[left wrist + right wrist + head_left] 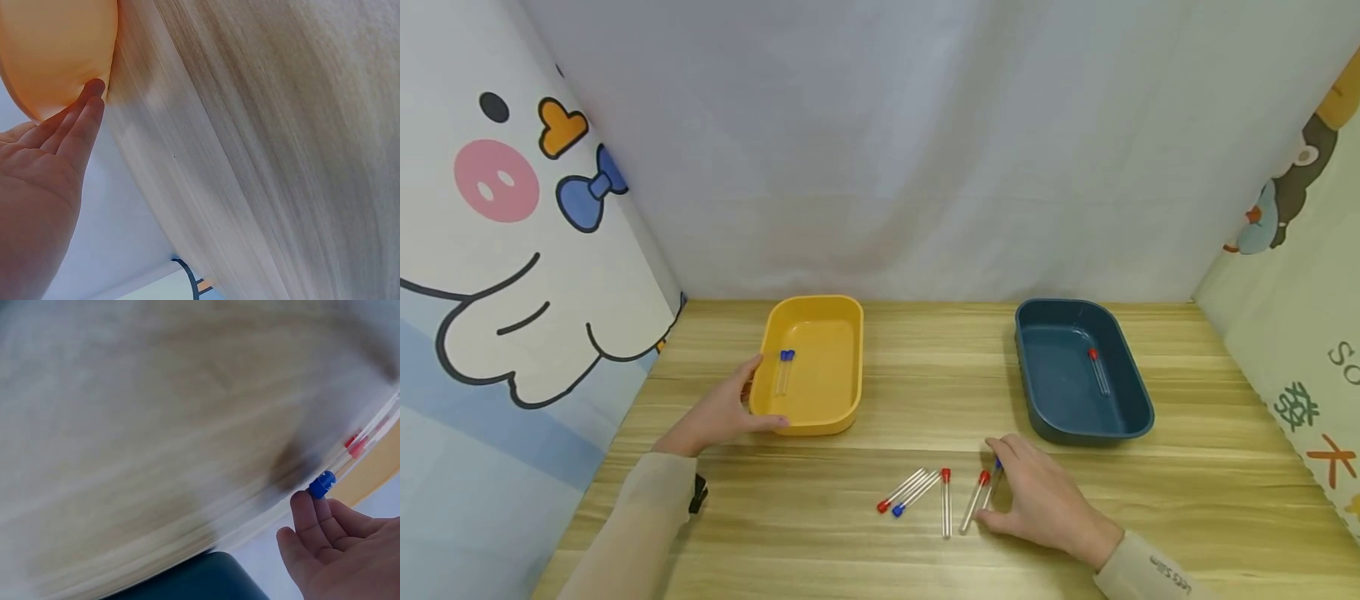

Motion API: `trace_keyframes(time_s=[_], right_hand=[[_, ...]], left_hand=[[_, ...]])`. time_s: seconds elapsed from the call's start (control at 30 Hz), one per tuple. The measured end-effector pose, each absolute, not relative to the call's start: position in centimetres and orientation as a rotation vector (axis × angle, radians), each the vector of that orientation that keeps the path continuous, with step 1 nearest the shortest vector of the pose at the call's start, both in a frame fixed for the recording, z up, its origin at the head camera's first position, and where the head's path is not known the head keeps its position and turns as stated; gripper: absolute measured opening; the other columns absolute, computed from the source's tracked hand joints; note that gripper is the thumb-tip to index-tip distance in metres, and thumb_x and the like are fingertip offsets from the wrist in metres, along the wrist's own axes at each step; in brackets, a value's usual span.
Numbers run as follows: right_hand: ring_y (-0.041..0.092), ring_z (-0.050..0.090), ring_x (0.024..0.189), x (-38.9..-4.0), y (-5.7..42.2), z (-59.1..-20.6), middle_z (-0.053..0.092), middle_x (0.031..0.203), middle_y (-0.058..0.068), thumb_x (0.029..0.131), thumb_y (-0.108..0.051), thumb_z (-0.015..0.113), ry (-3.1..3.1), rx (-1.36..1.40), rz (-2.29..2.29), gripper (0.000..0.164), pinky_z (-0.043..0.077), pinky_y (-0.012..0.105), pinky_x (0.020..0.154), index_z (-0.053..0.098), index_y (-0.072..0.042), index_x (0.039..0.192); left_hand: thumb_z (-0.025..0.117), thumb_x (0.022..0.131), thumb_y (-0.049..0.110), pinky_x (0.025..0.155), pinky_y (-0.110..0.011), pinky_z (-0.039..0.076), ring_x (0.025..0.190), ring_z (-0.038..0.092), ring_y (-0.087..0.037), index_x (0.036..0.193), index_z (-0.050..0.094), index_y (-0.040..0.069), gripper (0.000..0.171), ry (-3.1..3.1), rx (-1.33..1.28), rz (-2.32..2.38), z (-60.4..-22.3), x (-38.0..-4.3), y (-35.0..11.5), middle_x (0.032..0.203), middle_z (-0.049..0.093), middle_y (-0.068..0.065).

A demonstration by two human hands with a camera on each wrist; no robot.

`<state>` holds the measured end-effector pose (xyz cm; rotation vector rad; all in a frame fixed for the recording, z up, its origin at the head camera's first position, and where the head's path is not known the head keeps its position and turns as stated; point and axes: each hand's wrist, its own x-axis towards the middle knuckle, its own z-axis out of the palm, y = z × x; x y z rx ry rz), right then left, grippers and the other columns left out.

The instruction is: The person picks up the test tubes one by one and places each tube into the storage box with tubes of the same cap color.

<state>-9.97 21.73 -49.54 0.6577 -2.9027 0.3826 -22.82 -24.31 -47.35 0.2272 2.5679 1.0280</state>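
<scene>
Left hand [730,407] lay at near-left corner of yellow bin [827,367], fingers fairly straight against wall, thumb apart on near rim. Right hand [1041,500] bent over blue-capped tube [998,464], thumb and fingers parted, fingertips at cap; could not tell whether gripped. Loose tubes [946,507], red and blue caps, lay just beside it on table [805,533]. Two blue-capped ones sat inside yellow bin, red-capped tube [1100,373] inside dark bin [1060,400].
</scene>
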Motion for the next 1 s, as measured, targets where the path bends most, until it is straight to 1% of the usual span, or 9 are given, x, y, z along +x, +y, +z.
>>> trace_keyframes(time_s=[0.13, 0.23, 0.37, 0.5, 0.73, 1.0], right_hand=[[0.028, 0.065, 0.115, -10.2, 21.8, -49.1, 0.065, 0.126, 0.011, 0.069, -0.047, 0.091, -2.912, 0.621, 0.47, 0.09, 0.059, 0.047, 0.096, 0.057, 0.002, 0.138], [0.032, 0.064, 0.119, -10.5, 21.9, -48.9, 0.064, 0.13, 0.015, 0.07, -0.044, 0.091, -2.904, 0.614, 0.528, 0.091, 0.058, 0.051, 0.098, 0.055, 0.003, 0.14], [0.028, 0.064, 0.114, -10.9, 22.0, -48.7, 0.065, 0.128, 0.014, 0.071, -0.044, 0.092, -2.884, 0.624, 0.548, 0.092, 0.059, 0.047, 0.093, 0.055, 0.003, 0.14], [0.027, 0.064, 0.114, -11.2, 22.1, -48.6, 0.065, 0.128, 0.013, 0.071, -0.045, 0.092, -2.869, 0.632, 0.55, 0.093, 0.06, 0.045, 0.091, 0.054, 0.002, 0.141], [0.029, 0.063, 0.116, -11.3, 22.2, -47.9, 0.064, 0.13, 0.014, 0.071, -0.044, 0.093, -2.845, 0.642, 0.565, 0.093, 0.06, 0.047, 0.093, 0.053, 0.003, 0.142], [0.03, 0.062, 0.12, -11.7, 22.0, -47.4, 0.061, 0.134, 0.015, 0.071, -0.04, 0.093, -2.84, 0.637, 0.585, 0.094, 0.06, 0.047, 0.094, 0.051, 0.001, 0.144]], left_hand=[[0.085, 0.077, 0.06, 0.118, -0.057, 0.042, 0.141, 0.049, -0.039, 0.167, 0.004, 0.009, 0.131, 2.579, 0.233, 1.018, -47.3, -22.8, -24.3, 0.162, 0.038, -0.024], [0.084, 0.077, 0.06, 0.118, -0.058, 0.042, 0.14, 0.049, -0.039, 0.166, 0.004, 0.008, 0.131, 2.587, 0.238, 1.01, -47.3, -22.8, -24.2, 0.161, 0.038, -0.025], [0.084, 0.077, 0.061, 0.118, -0.058, 0.042, 0.14, 0.049, -0.039, 0.167, 0.004, 0.008, 0.131, 2.586, 0.23, 1.006, -47.2, -22.8, -24.1, 0.161, 0.039, -0.025], [0.084, 0.077, 0.061, 0.118, -0.058, 0.042, 0.14, 0.049, -0.038, 0.167, 0.004, 0.009, 0.131, 2.583, 0.217, 1.002, -47.1, -22.8, -24.2, 0.161, 0.039, -0.024], [0.085, 0.075, 0.064, 0.118, -0.058, 0.042, 0.138, 0.05, -0.037, 0.167, 0.004, 0.009, 0.134, 2.58, 0.221, 1.012, -47.2, -22.8, -24.2, 0.16, 0.04, -0.023], [0.085, 0.074, 0.063, 0.118, -0.058, 0.042, 0.138, 0.05, -0.037, 0.167, 0.005, 0.009, 0.134, 2.576, 0.219, 1.03, -47.2, -22.8, -24.2, 0.16, 0.04, -0.023]])
